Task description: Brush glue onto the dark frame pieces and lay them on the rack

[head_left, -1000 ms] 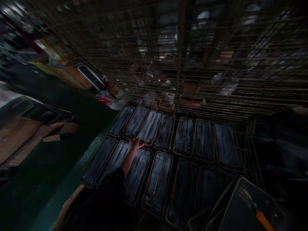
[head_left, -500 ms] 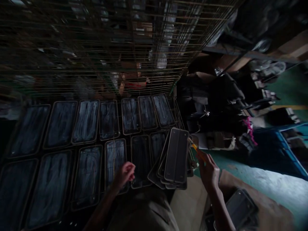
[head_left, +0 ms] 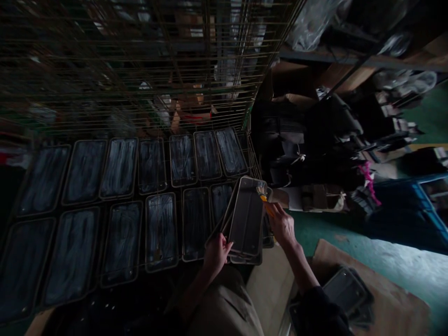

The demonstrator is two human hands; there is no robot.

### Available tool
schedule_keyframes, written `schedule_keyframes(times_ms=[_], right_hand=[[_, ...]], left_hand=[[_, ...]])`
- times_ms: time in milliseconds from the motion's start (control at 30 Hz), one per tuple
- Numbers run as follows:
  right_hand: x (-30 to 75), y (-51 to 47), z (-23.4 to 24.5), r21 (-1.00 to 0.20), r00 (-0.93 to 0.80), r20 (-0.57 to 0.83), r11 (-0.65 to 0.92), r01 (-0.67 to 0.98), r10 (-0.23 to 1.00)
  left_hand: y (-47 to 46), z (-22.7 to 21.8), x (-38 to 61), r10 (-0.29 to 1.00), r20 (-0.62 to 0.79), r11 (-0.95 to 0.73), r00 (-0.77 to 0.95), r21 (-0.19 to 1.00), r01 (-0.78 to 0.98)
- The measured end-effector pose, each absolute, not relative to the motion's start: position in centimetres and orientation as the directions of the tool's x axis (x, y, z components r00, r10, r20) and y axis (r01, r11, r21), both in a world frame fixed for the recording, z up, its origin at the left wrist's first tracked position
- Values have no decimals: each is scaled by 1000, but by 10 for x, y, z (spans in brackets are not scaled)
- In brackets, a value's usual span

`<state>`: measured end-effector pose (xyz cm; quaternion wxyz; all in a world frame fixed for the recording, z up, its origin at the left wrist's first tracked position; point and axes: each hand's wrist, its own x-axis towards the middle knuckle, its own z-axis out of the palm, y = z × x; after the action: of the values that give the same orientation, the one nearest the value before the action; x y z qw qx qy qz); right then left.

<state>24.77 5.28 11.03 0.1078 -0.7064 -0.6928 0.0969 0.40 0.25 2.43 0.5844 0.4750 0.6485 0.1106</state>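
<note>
My left hand [head_left: 217, 254] grips the near left corner of a stack of dark rectangular panels [head_left: 246, 219] lying by the right end of a wire rack. My right hand [head_left: 282, 226] is closed on a brush with an orange handle [head_left: 265, 201], and its bristles rest on the top panel's far right corner. Two rows of similar panels streaked with whitish coating [head_left: 121, 205] lie side by side on the rack to the left.
A tall wire-grid rack [head_left: 140, 60] rises behind the panels. Dark bundled goods and shelving [head_left: 325, 140] fill the right. More panels [head_left: 345, 291] lie on cardboard [head_left: 395, 298] at lower right, on a green floor. A blue crate [head_left: 416, 205] stands further right.
The view swung right along the rack. My left hand left the coated panels and took hold of the stack's corner. My right hand brought the brush onto the top panel.
</note>
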Motion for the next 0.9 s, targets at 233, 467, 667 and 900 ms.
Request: schedule_keyframes(times_ms=[233,467,667,900], right_hand=[[247,33,122,-382,32,10,-26,924,999],[262,67,112,-296,32,7,-28,955,999],[240,1,108,-363,-25,-101,-14,932,995],[214,-76,116,-470,-17,-271,-117,875,962]], left_hand=[[5,26,13,689,-710,577,144,659,482],[-2,13,17,703,-694,614,156,703,359],[-7,8,23,670,-732,726,127,681,98],[-10,5,24,674,-732,729,101,681,69]])
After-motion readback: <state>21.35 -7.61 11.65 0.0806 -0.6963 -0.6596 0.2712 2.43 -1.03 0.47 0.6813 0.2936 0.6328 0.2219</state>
